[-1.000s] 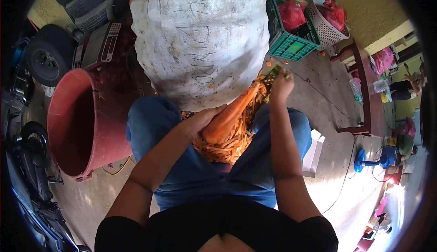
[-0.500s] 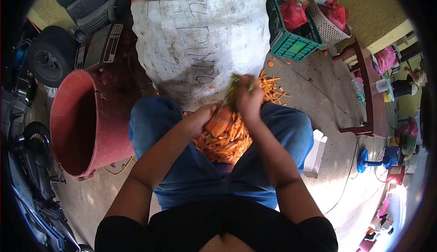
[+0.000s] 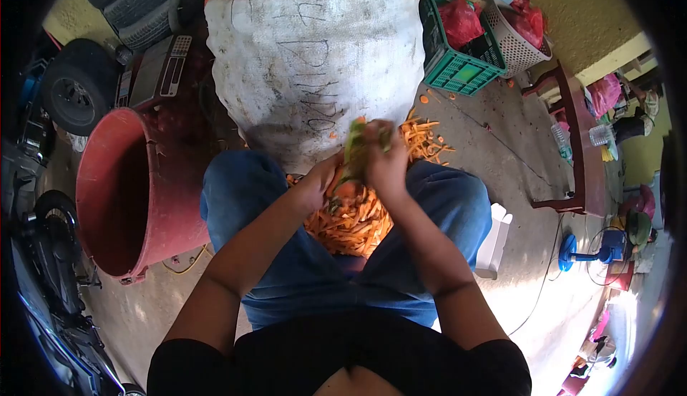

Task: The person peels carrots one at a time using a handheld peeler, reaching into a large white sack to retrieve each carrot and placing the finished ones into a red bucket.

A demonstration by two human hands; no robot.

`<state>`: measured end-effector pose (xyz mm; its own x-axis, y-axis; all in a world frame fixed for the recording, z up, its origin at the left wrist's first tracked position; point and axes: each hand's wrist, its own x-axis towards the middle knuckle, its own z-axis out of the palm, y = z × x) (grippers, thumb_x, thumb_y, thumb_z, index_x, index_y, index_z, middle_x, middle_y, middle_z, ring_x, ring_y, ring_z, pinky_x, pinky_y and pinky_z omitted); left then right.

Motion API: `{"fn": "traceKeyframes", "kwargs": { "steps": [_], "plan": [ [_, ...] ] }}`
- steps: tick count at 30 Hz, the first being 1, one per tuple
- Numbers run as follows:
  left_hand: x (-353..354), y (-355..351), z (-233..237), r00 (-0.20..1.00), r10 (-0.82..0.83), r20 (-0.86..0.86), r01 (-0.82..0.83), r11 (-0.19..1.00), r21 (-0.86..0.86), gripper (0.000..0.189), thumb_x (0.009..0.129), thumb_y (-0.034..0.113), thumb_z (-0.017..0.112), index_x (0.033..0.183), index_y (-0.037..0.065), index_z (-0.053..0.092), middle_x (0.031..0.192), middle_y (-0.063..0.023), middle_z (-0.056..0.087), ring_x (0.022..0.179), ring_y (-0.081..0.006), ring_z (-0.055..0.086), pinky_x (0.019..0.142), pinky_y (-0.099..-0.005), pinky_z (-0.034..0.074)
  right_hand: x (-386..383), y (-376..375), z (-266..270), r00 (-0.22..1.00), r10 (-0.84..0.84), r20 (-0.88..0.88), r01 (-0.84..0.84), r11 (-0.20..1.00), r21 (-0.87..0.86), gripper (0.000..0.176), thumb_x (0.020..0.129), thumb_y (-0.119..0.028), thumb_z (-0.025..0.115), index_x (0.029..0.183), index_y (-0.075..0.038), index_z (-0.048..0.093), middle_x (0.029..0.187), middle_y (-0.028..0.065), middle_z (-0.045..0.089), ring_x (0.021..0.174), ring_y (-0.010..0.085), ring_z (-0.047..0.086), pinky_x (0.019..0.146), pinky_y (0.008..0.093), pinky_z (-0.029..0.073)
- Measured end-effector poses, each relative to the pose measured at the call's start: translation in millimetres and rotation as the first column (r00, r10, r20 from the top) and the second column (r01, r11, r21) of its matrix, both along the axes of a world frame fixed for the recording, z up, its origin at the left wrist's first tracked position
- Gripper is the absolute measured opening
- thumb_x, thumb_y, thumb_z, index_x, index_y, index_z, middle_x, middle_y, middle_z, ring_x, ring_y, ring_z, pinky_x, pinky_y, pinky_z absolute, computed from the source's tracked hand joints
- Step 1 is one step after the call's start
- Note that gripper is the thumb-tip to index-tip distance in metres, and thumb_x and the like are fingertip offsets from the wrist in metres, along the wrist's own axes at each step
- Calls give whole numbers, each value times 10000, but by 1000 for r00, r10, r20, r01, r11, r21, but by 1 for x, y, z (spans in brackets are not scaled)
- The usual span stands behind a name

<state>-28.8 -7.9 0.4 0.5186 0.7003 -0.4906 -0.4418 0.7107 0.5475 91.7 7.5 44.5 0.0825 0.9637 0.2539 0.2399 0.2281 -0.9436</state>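
My left hand is closed on an orange vegetable piece, seemingly a carrot, above my lap. My right hand is closed against a green, blurred object at the carrot's upper end; what exactly its fingers hold is hidden by blur. Below my hands, between my knees, lies a heap of orange strips. More orange strips are spread on the floor beyond my right knee. A large white sack with dark writing stands right in front of me.
A red barrel lies open to the left, near a wheel and a motorcycle. At the right are a green crate, a white basket, a wooden frame, a white box and a blue fan.
Both hands have moved slightly left. The green object between them has shifted and now shows a brighter green side, and the carrot is tilted more upright.
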Motion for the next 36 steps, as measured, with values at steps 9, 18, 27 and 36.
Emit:
{"fn": "traceKeyframes", "kwargs": {
  "steps": [9, 18, 27, 36],
  "plan": [
    [-6, -21, 34, 923, -323, -211, 327, 945, -17, 358, 871, 310, 335, 1060, 33, 460, 927, -88, 557, 785, -139, 561, 702, -250, 457, 68, 71, -9, 822, -566, -59, 562, 824, -69, 181, 811, -172, 481, 763, -7, 536, 619, 111, 554, 532, 191, 523, 502, 293, 412],
    [-4, -3, -1, 986, -98, 132, 100, 995, -7, 340, 864, 302, 359, 1033, 25, 460, 913, -93, 552, 777, -159, 554, 703, -273, 462, 21, 21, 6, 953, -227, -199, 195, 967, -166, 175, 814, -212, 503, 798, -38, 513, 646, -27, 460, 568, 60, 400, 510, 214, 340],
    [-9, -12, 31, 966, -251, -56, 255, 964, 73, 316, 862, 280, 361, 1030, 38, 475, 907, -74, 564, 765, -145, 559, 653, -281, 463, 43, 53, -29, 910, -395, 129, 379, 916, 130, 200, 803, -204, 498, 765, -9, 521, 580, 71, 517, 526, 130, 475, 485, 285, 391],
    [-9, -10, 28, 979, -203, 9, 203, 979, -5, 411, 831, 348, 424, 1069, 14, 437, 898, -101, 545, 765, -189, 564, 673, -290, 482, 67, 57, -6, 849, -429, -310, 415, 903, -114, 154, 816, -183, 481, 766, -39, 502, 630, 24, 488, 510, 93, 435, 449, 237, 361]
  ]
}}
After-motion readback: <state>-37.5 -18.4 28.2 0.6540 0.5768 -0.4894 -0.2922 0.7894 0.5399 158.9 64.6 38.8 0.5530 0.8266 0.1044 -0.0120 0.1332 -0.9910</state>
